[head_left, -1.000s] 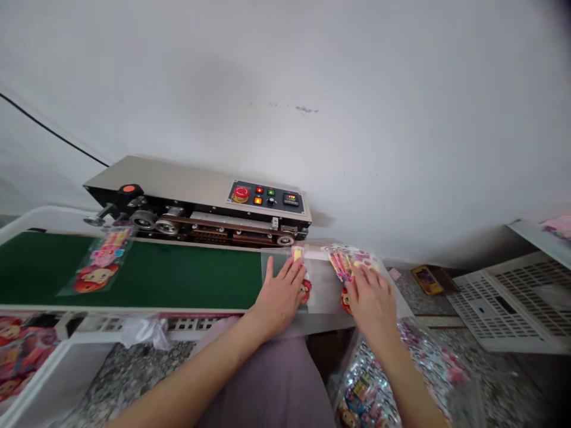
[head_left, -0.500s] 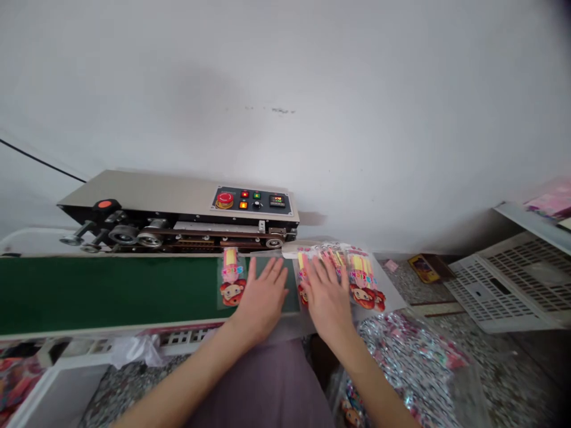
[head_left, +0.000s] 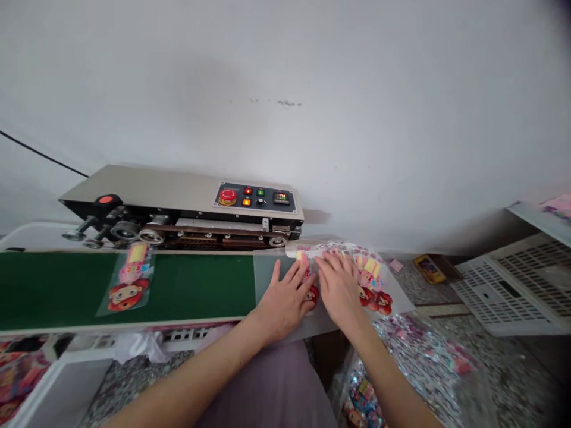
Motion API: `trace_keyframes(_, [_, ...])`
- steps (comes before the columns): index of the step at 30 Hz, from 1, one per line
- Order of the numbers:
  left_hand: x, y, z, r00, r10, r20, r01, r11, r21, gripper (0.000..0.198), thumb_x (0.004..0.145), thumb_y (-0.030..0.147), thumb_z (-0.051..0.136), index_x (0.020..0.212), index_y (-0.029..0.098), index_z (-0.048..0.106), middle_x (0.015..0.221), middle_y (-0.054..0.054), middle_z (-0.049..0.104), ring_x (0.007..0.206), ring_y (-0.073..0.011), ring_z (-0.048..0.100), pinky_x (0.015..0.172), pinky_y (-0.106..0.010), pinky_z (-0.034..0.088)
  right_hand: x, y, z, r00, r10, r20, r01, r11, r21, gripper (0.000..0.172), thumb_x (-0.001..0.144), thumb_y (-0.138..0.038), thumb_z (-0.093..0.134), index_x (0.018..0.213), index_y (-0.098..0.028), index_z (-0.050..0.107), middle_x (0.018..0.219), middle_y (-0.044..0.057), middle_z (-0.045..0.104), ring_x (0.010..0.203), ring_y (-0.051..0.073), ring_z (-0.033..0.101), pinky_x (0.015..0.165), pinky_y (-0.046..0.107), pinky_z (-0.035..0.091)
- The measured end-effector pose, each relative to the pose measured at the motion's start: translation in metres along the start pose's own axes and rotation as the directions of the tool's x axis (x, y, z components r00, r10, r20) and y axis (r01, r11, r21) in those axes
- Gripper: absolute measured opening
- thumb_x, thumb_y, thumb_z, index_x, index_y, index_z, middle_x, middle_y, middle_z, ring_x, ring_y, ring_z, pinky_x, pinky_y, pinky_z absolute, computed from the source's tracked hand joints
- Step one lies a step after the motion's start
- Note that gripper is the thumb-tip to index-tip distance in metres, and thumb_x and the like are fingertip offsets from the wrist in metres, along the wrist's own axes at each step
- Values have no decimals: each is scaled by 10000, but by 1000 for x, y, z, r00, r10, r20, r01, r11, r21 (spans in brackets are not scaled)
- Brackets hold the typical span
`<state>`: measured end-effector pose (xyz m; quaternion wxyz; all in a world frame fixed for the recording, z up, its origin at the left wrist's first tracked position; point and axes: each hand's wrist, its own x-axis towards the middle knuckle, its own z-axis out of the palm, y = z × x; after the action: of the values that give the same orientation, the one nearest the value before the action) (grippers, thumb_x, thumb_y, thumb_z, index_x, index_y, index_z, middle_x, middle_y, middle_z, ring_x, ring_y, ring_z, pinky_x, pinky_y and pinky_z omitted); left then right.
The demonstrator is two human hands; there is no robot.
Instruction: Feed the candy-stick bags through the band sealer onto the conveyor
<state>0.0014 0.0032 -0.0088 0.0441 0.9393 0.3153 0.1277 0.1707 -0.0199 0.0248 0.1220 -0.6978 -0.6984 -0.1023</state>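
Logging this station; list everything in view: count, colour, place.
Wall: one, grey, background
Machine: one, beige and black, centre-left
Belt: one, green, before machine
Belt packet: one, red and pink, left
Packets: several, red, pink, yellow, centre-right
Packaging: uncountable, red and pink, lower left
Bin: one, white, lower left
Crumpled material: one, white, below belt
Bag: one, clear, lower right
Box: one, yellow and brown, right
Crate: one, white, right
Cable: one, black, left
Left hand: one, bare, over packet
Right hand: one, bare, at packets

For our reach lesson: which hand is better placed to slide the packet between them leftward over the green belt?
Probably the left hand: it covers part of that packet, nearer the green belt; the right hand is farther right, by other packets.
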Motion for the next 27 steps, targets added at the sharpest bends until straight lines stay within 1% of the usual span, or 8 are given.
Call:
trace_keyframes(3, [0, 1, -2, 1000, -8, 8, 8, 1000, -15, 571, 1056, 503, 263, 1520, 195, 389, 1651, -155, 266, 1547, -310, 156, 1178, -705, 141, 32, -9, 0, 995, -19, 99, 6, 992, 128, 459, 916, -79, 405, 1217, -259, 702, 1229, 60, 671, 1128, 245, 525, 994, 384, 382])
trace_keyframes(6, [1, 3, -2, 1000, -15, -6, 15, 1000, -20, 566, 1052, 501, 284, 1510, 192, 404, 1645, -154, 283, 1549, -307, 147, 1179, -704, 145, 56, -10, 5, 985, -9, 175, -13, 992, 127, 427, 878, -76, 461, 1154, -267, 726, 1139, 67, 674, 1068, 241, 530, 900, 359, 398])
trace_keyframes(12, [1, 7, -4, 999, -49, -13, 48, 997, -55, 554, 1056, 483, 279, 1507, 188, 407, 1625, -156, 330, 1530, -309, 220, 1179, -716, 131, 66, -21, 5, 979, -49, 198, 35, 997, 75, 289, 884, -112, 506, 994, -263, 727, 1080, 61, 668, 1036, 245, 529, 842, 362, 382])
trace_keyframes(16, [0, 5, -7, 998, -57, 0, 57, 997, -51, 550, 1046, 490, 327, 1492, 186, 439, 1627, -157, 325, 1517, -318, 256, 1177, -715, 147, 48, -23, -15, 982, -95, 163, 92, 995, 23, 339, 929, -140, 466, 1154, -229, 703, 1171, 96, 678, 1102, 275, 520, 938, 406, 371])
trace_keyframes(18, [-2, 0, -7, 997, -75, -26, 75, 997, -24, 547, 1044, 492, 335, 1497, 204, 442, 1631, -144, 321, 1507, -321, 277, 1180, -707, 151, 30, -7, -26, 995, -86, 50, 87, 996, -22, 395, 956, -162, 428, 1277, -222, 650, 1263, 100, 659, 1168, 281, 507, 1010, 427, 354])
trace_keyframes(20, [-6, -7, -7, 994, -92, -62, 93, 996, 10, 530, 1045, 478, 340, 1499, 226, 447, 1626, -126, 341, 1501, -317, 291, 1188, -694, 137, 9, 19, -30, 996, 10, -93, -16, 998, -68, 399, 987, -223, 392, 1302, -202, 636, 1308, 116, 643, 1207, 288, 505, 1041, 442, 360])
trace_keyframes(24, [-19, -23, -10, 992, -95, -82, 100, 994, 51, 494, 1048, 440, 344, 1485, 249, 473, 1606, -109, 384, 1487, -308, 323, 1197, -682, 103, -29, 63, -15, 942, 270, -199, -305, 937, -170, 526, 1019, -396, 322, 1389, -113, 566, 1377, 214, 597, 1284, 361, 487, 1036, 547, 386])
trace_keyframes(27, [-31, -36, -17, 989, -137, -62, 141, 987, 71, 498, 1047, 452, 339, 1462, 237, 511, 1577, -114, 432, 1464, -322, 366, 1198, -678, 104, -41, 58, 3, 963, 222, -152, -253, 939, -233, 543, 1024, -417, 327, 1455, -139, 504, 1479, 208, 520, 1411, 379, 381, 1110, 636, 275])
